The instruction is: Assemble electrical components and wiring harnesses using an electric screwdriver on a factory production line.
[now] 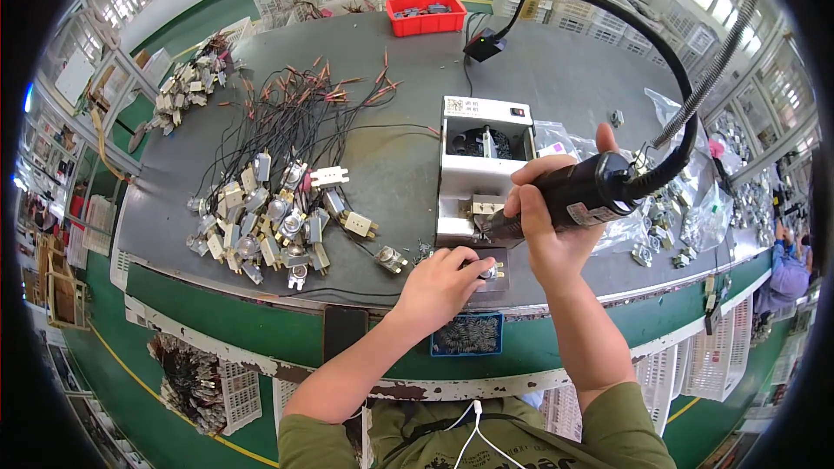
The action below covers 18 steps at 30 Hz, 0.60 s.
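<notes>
In my right hand (pixel 556 247) is a black electric screwdriver (pixel 592 184), its fingers wrapped round the body and the thumb along it. The tool slants down to the left, with its tip end by the front of a white and silver screw feeder (pixel 478 178). I cannot make out exactly what the tip touches. My left hand (pixel 441 288) rests low on the table just in front of the feeder, fingers bent together over a small metal part with brass terminals (pixel 493 272). The fingers cover most of that part. Loose screws lie beside the left fingertips.
Wired ceramic and metal components (pixel 269 221) are heaped at the left, black leads trailing behind. A blue screw tray (pixel 466 350) sits near the front edge. A red bin (pixel 426 23) stands far back. Bagged metal parts (pixel 669 217) lie right; the screwdriver's thick cable (pixel 643 30) hangs overhead.
</notes>
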{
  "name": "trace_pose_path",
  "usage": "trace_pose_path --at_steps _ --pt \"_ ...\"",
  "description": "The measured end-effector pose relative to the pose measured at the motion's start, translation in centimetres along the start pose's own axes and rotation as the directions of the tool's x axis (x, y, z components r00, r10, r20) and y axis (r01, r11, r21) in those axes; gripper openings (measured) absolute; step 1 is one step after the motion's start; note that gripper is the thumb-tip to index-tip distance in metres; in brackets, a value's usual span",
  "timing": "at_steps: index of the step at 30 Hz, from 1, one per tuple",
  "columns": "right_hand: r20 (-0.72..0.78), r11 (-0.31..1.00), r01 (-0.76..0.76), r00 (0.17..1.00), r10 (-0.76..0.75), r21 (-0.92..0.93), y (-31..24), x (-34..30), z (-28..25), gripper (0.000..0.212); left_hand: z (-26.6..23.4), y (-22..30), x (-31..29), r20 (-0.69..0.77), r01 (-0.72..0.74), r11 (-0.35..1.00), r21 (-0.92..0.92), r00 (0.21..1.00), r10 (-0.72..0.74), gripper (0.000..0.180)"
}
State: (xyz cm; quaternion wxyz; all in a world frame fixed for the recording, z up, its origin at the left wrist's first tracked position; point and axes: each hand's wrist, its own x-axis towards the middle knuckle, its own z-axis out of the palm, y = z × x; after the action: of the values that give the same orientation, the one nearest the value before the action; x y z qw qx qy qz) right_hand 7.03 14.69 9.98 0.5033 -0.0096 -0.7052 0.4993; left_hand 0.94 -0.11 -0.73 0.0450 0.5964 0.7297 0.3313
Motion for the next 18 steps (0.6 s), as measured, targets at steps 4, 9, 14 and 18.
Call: trace_pose_path --at_steps 4,9,14,18 --pt "0.003 0.999 -0.024 1.000 0.023 0.028 0.2 0.2 0.4 0.090 -0.1 0.1 0.1 -0.001 -0.006 1.000 0.010 1.000 0.006 0.041" --pt "0.023 0.997 -0.040 0.999 0.039 0.065 -0.6 0.3 0.6 0.089 -0.2 0.1 0.2 0.016 -0.003 1.000 0.004 1.000 0.003 0.041" --pt "0.026 0.999 0.031 0.999 -0.031 0.011 0.0 0.4 0.0 0.088 -0.2 0.0 0.1 0.013 -0.008 1.000 -0.001 1.000 0.008 0.040" --pt "-0.002 0.993 -0.058 0.998 0.058 0.102 -0.2 0.4 0.7 0.088 -0.3 0.1 0.1 0.038 0.018 1.000 0.011 0.999 -0.018 0.037"
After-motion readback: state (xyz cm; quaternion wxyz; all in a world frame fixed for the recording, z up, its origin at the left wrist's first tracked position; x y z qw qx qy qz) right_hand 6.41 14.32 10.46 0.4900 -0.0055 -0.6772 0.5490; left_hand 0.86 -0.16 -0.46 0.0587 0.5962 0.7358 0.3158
